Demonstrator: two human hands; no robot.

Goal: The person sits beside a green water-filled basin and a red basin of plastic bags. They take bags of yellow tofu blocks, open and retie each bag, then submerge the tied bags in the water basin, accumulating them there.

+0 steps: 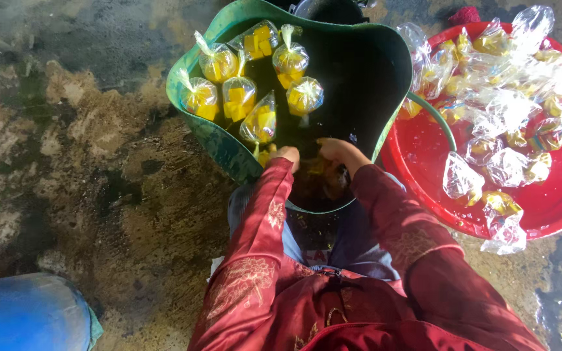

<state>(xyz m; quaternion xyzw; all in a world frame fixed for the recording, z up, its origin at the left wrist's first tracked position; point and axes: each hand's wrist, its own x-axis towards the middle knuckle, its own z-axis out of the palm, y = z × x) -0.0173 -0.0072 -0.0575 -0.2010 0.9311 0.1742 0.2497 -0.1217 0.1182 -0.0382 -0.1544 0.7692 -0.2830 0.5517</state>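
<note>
Hands: left hand (287, 155) and right hand (338, 151) dip into green tub (219, 144); grip unclear. Tied bags of yellow cubes (250, 88) float there, soaking; more fill red basin (424, 156).

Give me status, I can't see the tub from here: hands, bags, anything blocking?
Left hand and right hand both down in green tub, grip hidden. Tied bags floating behind. Nothing blocking.
</note>
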